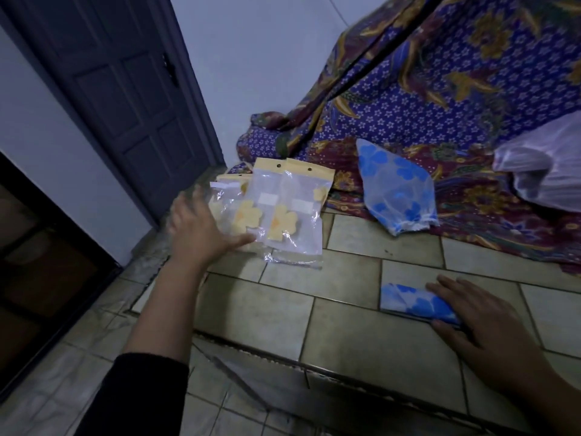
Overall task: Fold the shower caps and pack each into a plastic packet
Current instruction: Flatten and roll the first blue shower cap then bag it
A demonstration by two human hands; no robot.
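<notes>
A folded shower cap (408, 302), white with blue flowers, lies on the tiled ledge (267, 306). My right hand (481, 322) rests flat on its right end, fingers spread. A second, unfolded blue-flowered shower cap (396, 187) lies further back against the patterned cloth. A pile of clear plastic packets (292, 209) with yellow headers and yellow flower prints sits at the back left of the ledge. My left hand (198, 225) reaches over the pile's left edge, fingers apart, thumb touching a packet.
A purple and maroon floral cloth (456, 105) drapes down on the right. A white plastic bag (540, 168) sits on it at far right. A dark door (125, 89) stands at the left. The ledge's front edge drops to a tiled floor (63, 372).
</notes>
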